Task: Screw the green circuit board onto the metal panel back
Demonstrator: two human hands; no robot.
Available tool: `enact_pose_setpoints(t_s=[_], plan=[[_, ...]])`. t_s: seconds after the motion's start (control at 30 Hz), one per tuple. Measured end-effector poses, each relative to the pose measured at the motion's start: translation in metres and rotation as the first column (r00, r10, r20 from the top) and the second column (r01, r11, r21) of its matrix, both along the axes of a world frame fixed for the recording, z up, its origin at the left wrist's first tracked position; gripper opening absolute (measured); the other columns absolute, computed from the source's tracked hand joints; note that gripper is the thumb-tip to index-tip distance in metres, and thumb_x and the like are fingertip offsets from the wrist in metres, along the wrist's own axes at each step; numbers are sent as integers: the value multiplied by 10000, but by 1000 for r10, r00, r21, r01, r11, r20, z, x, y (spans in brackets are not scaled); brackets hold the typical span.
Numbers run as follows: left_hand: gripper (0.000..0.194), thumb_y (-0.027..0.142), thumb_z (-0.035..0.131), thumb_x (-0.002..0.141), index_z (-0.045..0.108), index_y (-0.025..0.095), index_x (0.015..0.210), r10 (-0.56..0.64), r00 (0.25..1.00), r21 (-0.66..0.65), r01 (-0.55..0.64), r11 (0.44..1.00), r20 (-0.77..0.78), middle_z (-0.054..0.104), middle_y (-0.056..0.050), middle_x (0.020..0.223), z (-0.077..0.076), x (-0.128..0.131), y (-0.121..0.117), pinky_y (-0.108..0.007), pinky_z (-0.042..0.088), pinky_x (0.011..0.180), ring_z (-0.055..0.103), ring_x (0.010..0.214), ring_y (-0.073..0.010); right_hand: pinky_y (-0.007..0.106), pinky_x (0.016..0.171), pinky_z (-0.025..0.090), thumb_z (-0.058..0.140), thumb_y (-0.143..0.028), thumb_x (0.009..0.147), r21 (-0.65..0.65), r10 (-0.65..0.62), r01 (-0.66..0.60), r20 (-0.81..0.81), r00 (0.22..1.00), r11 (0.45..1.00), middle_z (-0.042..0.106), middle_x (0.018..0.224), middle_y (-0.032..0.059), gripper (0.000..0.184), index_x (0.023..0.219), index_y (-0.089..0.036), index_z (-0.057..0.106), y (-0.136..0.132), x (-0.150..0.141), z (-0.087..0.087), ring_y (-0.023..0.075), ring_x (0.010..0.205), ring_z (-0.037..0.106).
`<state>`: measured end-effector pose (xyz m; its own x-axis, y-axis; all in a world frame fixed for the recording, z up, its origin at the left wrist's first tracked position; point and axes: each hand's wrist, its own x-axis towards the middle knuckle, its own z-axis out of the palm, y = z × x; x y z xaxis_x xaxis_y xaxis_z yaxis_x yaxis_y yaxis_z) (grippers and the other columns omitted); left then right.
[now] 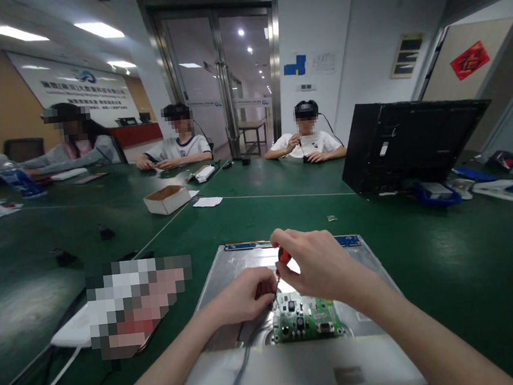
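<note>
Probably mid-screwing, the right hand (320,260) clamps a screwdriver (283,254) at the circuit board (305,317), far-left corner; left hand's (249,293) fingers curl close, hold unclear; turning next calls for steadiness.

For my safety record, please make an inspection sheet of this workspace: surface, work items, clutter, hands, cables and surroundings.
Surface: green table, pale seams visible.
Work items: green circuit board on metal panel; red screwdriver.
Clutter: open white box, plastic bottle.
Right hand: holds screwdriver.
Left hand: beside screwdriver's shaft; grip unclear.
Cables: grey cables over panel's lower left; white cable at table's left.
Surroundings: three co-workers seated opposite; black monitor at right.
</note>
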<state>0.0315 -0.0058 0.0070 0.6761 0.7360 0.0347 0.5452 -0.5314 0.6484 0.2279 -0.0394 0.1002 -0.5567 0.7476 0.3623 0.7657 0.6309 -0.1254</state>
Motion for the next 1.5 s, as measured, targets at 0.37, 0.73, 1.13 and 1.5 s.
enact_pose_setpoints(t_s=[0.37,0.73,1.13,1.5], plan=[[33,161,545,773,567,162,798,5,1000,14,-5,1000,14,579,2,698,2,1,0,-244,391,575,526,623,-149,263,510,216,562,-300,847,0,-3,3,-22,1000,1000,697,861,11,198,1013,-212,501,-1,-1,0,160,665,617],[60,157,551,768,599,155,804,-7,1000,36,7,999,8,580,4,684,4,1,-1,-238,387,569,523,612,-146,259,498,195,524,-235,822,9,-44,44,-41,998,999,689,842,10,194,1009,-199,487,0,0,-3,157,634,606],[27,165,567,771,582,153,790,-6,1000,44,5,999,30,588,1,694,2,2,0,-239,391,565,524,613,-143,258,506,207,531,-245,831,4,20,-20,-40,999,1000,691,845,6,172,994,-203,500,1,0,-2,140,634,589],[48,134,562,765,596,154,793,-5,1000,32,4,999,30,576,9,683,6,3,-3,-234,396,567,518,608,-138,263,504,204,537,-284,866,7,-15,15,-3,1000,1000,685,832,1,128,969,-211,515,3,1,-1,151,640,602]])
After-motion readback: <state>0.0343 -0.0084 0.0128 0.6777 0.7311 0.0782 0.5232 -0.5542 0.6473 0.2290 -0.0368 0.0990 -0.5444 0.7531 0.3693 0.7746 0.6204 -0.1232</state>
